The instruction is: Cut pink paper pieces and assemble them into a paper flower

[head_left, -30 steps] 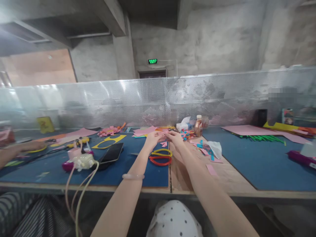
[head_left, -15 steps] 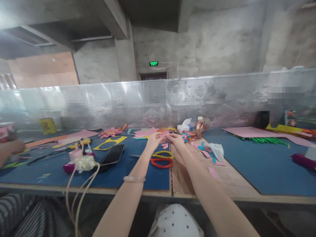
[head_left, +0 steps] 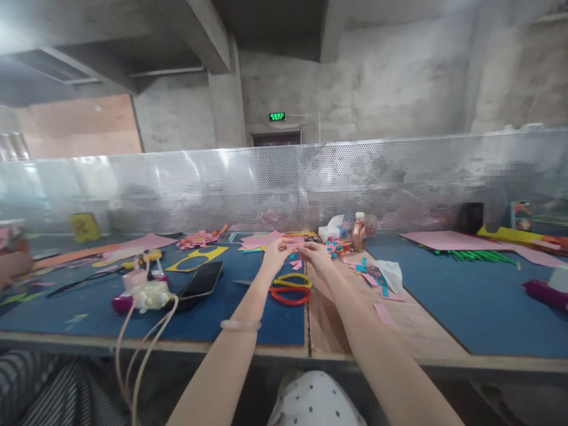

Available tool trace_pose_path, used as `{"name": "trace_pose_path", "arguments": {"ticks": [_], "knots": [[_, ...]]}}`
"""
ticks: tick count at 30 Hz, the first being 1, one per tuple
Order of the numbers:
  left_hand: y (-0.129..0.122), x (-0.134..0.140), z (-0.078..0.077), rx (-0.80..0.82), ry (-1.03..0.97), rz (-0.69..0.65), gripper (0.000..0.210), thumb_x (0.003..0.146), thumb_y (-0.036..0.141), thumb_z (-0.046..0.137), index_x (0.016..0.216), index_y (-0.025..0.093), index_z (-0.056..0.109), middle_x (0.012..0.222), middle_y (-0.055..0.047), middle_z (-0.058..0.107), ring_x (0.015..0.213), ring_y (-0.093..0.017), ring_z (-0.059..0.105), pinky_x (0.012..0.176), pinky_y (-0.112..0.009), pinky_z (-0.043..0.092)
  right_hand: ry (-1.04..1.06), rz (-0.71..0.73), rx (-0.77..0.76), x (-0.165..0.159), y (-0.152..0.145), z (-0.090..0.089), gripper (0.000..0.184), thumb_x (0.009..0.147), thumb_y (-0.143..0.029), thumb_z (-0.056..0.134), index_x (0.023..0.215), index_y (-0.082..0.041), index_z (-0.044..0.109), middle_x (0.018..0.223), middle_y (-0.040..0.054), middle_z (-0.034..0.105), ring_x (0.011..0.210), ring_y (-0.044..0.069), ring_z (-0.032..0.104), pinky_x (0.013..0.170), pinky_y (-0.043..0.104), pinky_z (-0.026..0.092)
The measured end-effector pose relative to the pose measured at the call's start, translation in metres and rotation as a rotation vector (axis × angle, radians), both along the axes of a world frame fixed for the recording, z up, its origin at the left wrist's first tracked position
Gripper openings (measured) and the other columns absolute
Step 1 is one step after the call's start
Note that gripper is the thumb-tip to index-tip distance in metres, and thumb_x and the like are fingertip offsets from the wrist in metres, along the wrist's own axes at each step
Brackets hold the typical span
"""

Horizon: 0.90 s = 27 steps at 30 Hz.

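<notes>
My left hand (head_left: 278, 251) and my right hand (head_left: 316, 252) meet over the middle of the table, fingertips pinched together. Between them is a small pink paper piece (head_left: 297, 244), mostly covered by the fingers; its shape is hard to make out. Pink scraps (head_left: 296, 264) lie just below my fingertips. Closer to me, scissors (head_left: 290, 294) with one yellow and one red handle rest on the blue mat (head_left: 266, 325), partly behind my left forearm.
Left of my arms are a phone (head_left: 204, 283), a power strip (head_left: 151, 294) with cables and a yellow cut-out sheet (head_left: 199, 258). To the right lie paper scraps (head_left: 371, 278), a tissue (head_left: 390, 275) and a bottle (head_left: 359, 232). Another person's hand (head_left: 15, 266) shows at far left.
My hands stay together around the pink paper, with only slight finger movement. The other person's arm at far left has drawn back toward the left edge.
</notes>
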<state>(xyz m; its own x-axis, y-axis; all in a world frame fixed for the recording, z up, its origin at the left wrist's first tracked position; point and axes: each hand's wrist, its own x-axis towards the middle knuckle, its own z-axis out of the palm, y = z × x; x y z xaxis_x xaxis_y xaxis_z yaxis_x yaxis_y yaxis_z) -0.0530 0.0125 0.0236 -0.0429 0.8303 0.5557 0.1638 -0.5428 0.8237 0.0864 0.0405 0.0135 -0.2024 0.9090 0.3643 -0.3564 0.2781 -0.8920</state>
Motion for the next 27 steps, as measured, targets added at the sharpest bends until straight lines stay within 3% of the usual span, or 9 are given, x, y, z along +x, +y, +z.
{"name": "trace_pose_path", "arguments": {"ticks": [6,13,27], "knots": [[-0.003,0.002,0.002,-0.005,0.004,-0.026,0.019,0.071,0.021,0.061,0.088,0.013,0.062,0.076,-0.006,0.067,0.068,-0.016,0.064,0.061,-0.027,0.051,0.008,0.003,0.012,0.001,0.001,0.000,0.032,0.048,-0.030,0.078,0.071,-0.014,0.063,0.069,0.0012,0.064,0.059,0.010,0.058,0.062,0.025,0.047],[-0.001,0.001,0.000,-0.037,-0.027,-0.064,0.020,0.069,0.024,0.064,0.087,0.013,0.063,0.071,-0.005,0.067,0.069,-0.017,0.065,0.065,-0.029,0.052,-0.024,-0.003,0.070,0.002,-0.001,0.000,0.041,0.053,-0.030,0.076,0.090,-0.016,0.063,0.079,0.0030,0.066,0.067,0.012,0.061,0.063,0.025,0.048],[0.005,-0.001,-0.003,-0.033,0.001,-0.066,0.027,0.065,0.026,0.068,0.088,0.012,0.065,0.070,-0.006,0.068,0.066,-0.017,0.064,0.066,-0.030,0.052,-0.046,-0.004,0.087,0.005,0.000,-0.002,0.033,0.053,-0.028,0.075,0.082,-0.015,0.065,0.073,0.0025,0.065,0.067,0.013,0.062,0.065,0.026,0.049]]}}
